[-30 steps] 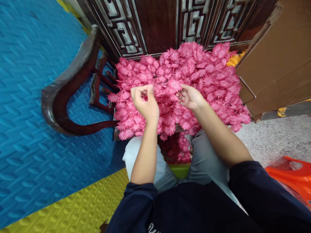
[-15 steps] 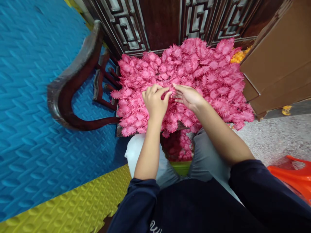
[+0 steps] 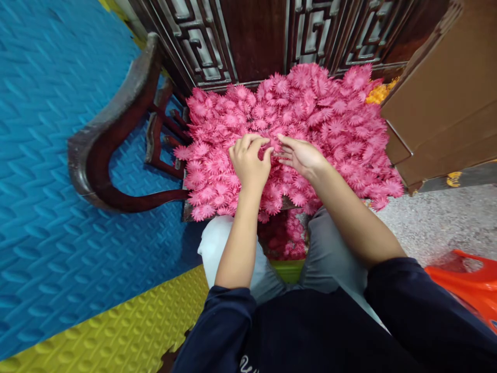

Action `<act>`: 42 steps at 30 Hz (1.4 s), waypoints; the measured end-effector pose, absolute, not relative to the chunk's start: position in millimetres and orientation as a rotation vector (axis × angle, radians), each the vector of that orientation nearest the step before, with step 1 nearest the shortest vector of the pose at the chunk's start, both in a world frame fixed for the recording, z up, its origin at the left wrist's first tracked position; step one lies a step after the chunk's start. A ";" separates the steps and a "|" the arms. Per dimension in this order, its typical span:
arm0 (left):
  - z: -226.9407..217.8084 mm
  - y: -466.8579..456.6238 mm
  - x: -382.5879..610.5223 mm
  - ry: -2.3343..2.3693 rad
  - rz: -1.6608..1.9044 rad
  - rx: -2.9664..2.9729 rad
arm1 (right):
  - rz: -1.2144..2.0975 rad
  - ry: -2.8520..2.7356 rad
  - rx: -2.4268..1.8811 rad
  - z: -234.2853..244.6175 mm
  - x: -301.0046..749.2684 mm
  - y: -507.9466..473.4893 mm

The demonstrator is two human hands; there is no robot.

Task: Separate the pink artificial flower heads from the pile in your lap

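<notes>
A big heap of pink flower heads point(image 3: 310, 119) covers the seat of a dark wooden chair point(image 3: 112, 140) in front of me. My left hand point(image 3: 248, 163) hovers over the middle of the heap, its fingers curled and pinched on a pink flower. My right hand point(image 3: 301, 155) lies just beside it, fingers stretched out, fingertips meeting the left hand's pinch at the same flower. More pink flowers point(image 3: 285, 235) lie in a container between my knees.
A carved dark wooden cabinet point(image 3: 252, 36) stands behind the heap. A brown cardboard box point(image 3: 446, 98) is at the right, with some orange flowers point(image 3: 376, 93) beside it. An orange plastic bag point(image 3: 469, 285) lies at lower right. Blue and yellow foam mats point(image 3: 58, 233) cover the floor at left.
My left hand has come down and to the right from a raised pinch, and it now meets my right hand's fingertips over the heap. The right hand has barely shifted.
</notes>
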State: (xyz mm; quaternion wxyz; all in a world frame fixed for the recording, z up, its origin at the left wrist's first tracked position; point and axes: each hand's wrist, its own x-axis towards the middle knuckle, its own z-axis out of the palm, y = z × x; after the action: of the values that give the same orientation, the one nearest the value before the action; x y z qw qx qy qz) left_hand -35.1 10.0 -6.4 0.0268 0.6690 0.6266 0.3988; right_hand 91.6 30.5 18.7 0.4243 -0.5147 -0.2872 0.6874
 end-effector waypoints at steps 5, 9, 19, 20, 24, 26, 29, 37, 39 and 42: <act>-8.9 10.9 -35.2 1.896 1.292 2.065 | 1.697 -0.696 -1.263 17.2 95.6 32.4; -9.3 10.2 -34.3 1.900 1.299 2.028 | 1.725 -0.683 -1.268 16.0 95.7 32.2; -5.4 4.8 -26.5 1.894 1.348 2.059 | 1.754 -0.570 -1.265 16.9 94.5 34.8; -4.3 3.9 -24.9 1.887 1.357 2.038 | 1.759 -0.560 -1.260 17.1 94.7 34.9; 1.9 1.8 -24.4 1.859 1.507 1.908 | 1.717 -0.422 -1.295 19.0 96.6 36.9; 4.5 3.1 -33.4 1.928 1.620 1.751 | 1.655 -0.373 -1.337 18.9 99.0 39.3; 5.8 7.7 -58.0 2.191 1.675 1.438 | 1.586 -0.439 -1.361 16.1 104.1 44.1; 3.9 3.0 -64.2 2.051 1.423 1.773 | 1.581 -0.691 -1.352 16.5 101.1 44.7; 1.3 0.3 -52.4 1.919 1.363 1.929 | 1.607 -0.745 -1.319 16.4 97.0 42.0; -3.4 -0.5 -41.4 1.888 1.316 2.028 | 1.699 -0.801 -1.234 13.1 93.5 39.2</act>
State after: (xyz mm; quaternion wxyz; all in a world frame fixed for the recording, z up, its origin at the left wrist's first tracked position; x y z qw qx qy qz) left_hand -41.4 -0.5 -3.4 0.0371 0.6608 0.6150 0.4286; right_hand 93.5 39.2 13.1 0.4324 -0.4952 -0.3214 0.6815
